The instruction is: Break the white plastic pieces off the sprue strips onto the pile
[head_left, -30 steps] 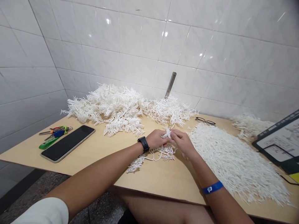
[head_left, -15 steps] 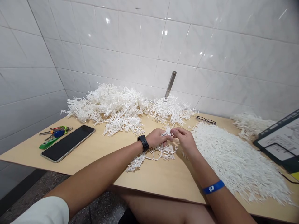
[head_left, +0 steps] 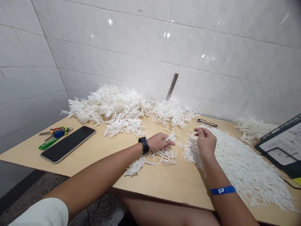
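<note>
My left hand (head_left: 158, 142), with a black watch on the wrist, pinches a small white branched plastic piece (head_left: 171, 137) above the middle of the table. Beneath that hand lie more white branched plastic strands (head_left: 135, 166), partly covered by it. My right hand (head_left: 207, 140) is over the near-left edge of a wide spread of small white plastic bits (head_left: 242, 163). Its fingers are curled with the tips together; whatever they may hold is too small to make out. A gap of bare tabletop separates the two hands.
Heaped white branched strands (head_left: 113, 103) line the back of the table (head_left: 98, 166) near a metal bar (head_left: 172, 86). A phone (head_left: 69, 143) and keys (head_left: 56, 134) lie left. Eyeglasses (head_left: 207, 122), another white pile (head_left: 252, 127) and a dark-framed board (head_left: 282, 144) are right.
My right hand has moved right, away from the piece in my left hand, to the spread of bits. The left hand stays almost in place, still holding its piece.
</note>
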`<state>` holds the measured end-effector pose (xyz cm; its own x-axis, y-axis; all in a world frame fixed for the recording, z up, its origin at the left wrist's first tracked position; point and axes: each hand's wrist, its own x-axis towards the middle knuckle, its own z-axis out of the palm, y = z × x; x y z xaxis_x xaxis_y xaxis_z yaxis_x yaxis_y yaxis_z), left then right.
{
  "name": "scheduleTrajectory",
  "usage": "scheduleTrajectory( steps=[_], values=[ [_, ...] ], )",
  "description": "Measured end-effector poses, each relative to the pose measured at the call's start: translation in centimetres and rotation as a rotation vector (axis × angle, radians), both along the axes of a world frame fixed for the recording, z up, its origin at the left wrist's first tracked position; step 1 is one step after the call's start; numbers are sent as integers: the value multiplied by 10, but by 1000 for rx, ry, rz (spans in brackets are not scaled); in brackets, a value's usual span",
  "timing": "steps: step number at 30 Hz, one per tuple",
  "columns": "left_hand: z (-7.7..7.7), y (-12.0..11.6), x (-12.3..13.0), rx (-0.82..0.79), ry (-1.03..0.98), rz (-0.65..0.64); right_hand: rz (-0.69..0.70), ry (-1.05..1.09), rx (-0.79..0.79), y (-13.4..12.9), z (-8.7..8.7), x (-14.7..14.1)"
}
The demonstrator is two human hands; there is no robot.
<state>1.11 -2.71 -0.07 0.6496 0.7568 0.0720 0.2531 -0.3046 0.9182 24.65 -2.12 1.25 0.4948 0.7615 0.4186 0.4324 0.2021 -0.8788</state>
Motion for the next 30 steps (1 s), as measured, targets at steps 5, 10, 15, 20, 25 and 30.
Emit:
scheduleTrajectory(
  steps=[5, 10, 15, 20, 25, 30],
  values=[
    [1, 2, 0, 22, -75, -25, -3, -303, -180, -3, -7, -5],
    [4, 1, 0, -4, -78, -3, 26, -477, -149, -4, -6, -10],
    [1, 2, 1, -42, -120, 43, 390, -282, -130, -15, 6, -36],
    [-2, 3, 0, -37, -159, 33, 778, -108, -263, -30, 10, -67],
    [2, 1, 0, -76, -140, 60, 924, 63, -320, -38, 16, -75],
    [3, 1, 1, -54, -107, 67, 797, -22, -235, -33, 13, -70]
  ],
)
